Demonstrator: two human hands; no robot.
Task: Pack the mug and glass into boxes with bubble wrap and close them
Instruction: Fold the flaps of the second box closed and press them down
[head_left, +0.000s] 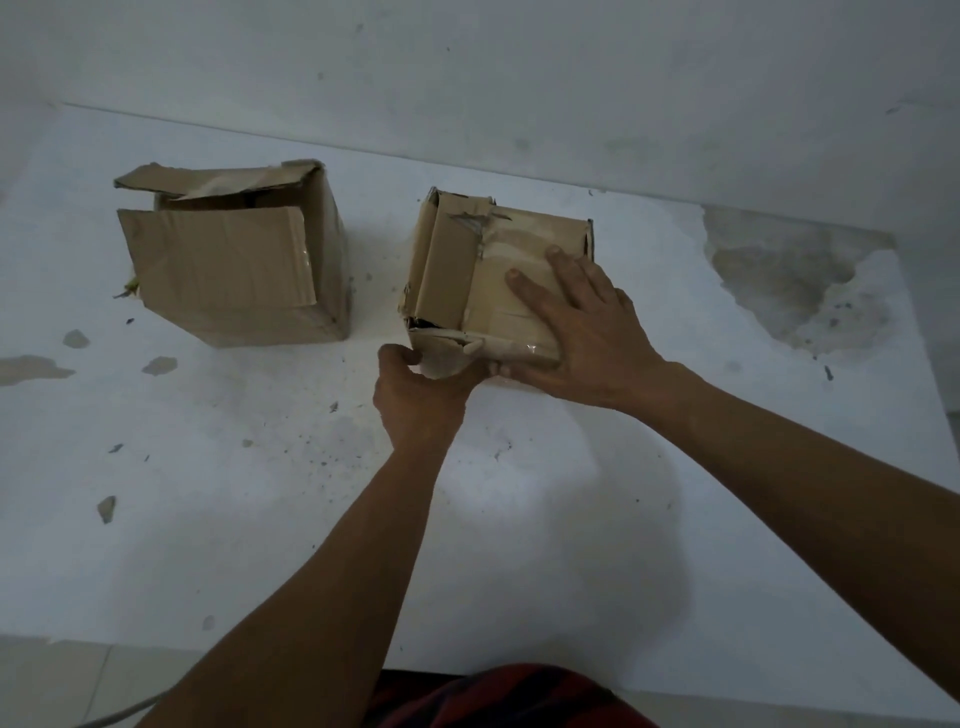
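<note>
Two worn brown cardboard boxes stand on a white slab. The right box (457, 260) has its top flaps folded down. My right hand (576, 332) lies flat on its top with straight fingers, pressing the flaps. My left hand (421, 395) grips the box's near bottom corner, fingers curled around the front edge. The left box (228, 270) stands apart to the left, flaps folded over but loosely, with a dark gap at the back. No mug, glass or bubble wrap is visible; the boxes' contents are hidden.
The white slab (260, 519) is chipped and stained, with small debris specks. A large patch of flaked paint (779, 280) lies to the right. A white wall rises behind the boxes. The slab's near edge runs along the bottom.
</note>
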